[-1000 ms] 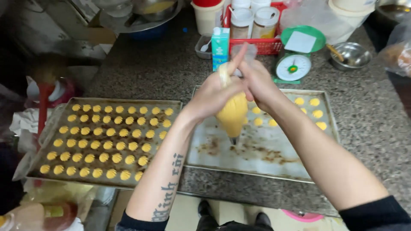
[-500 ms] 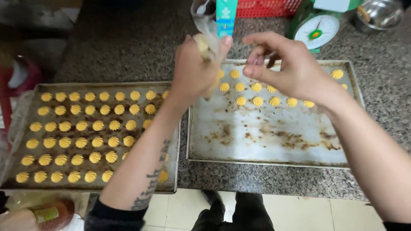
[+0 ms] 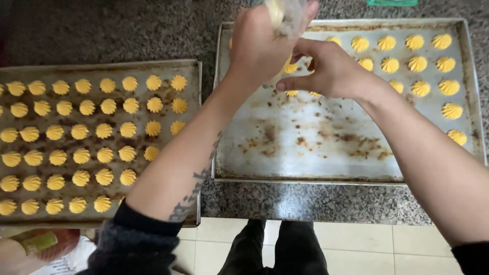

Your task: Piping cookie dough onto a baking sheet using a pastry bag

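Both hands are up over the far tray (image 3: 473, 102): the left hand (image 3: 257, 48) is clenched round the piping bag (image 3: 285, 15), the right hand (image 3: 331, 71) cups loosely beneath, seemingly steadying the hidden tip. Piping rosettes (image 3: 417, 63) looks to be partway along; the next one wants lowering onto bare metal. The near tray (image 3: 191, 71) on the bench (image 3: 316, 201) is almost filled.

My left hand (image 3: 260, 43) is fisted tight, forearm angled up. My right hand (image 3: 326, 71) curls loosely just beside it, thumb out.
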